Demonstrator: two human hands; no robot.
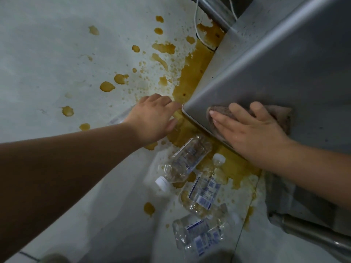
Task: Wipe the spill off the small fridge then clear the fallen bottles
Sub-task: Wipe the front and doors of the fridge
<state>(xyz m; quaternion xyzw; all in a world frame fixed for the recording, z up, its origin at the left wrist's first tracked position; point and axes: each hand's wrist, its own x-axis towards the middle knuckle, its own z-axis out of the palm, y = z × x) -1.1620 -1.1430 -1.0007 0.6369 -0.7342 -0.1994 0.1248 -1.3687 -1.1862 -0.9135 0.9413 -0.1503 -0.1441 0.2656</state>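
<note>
While the right hand (pixel 252 130) presses a cloth (pixel 220 111) flat-fingered on the fridge (pixel 284 63) top, left hand (pixel 153 118) spread at its corner; wiping underway; spill (pixel 191 80) and bottles (pixel 205 190) remain on the floor (pixel 47 54).

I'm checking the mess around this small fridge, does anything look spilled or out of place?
Yes. A brownish-yellow liquid spill pools on the pale floor against the grey small fridge, with splashes scattered outward. Three clear plastic bottles lie toppled in it. The right hand presses a brown cloth on the fridge top.
</note>
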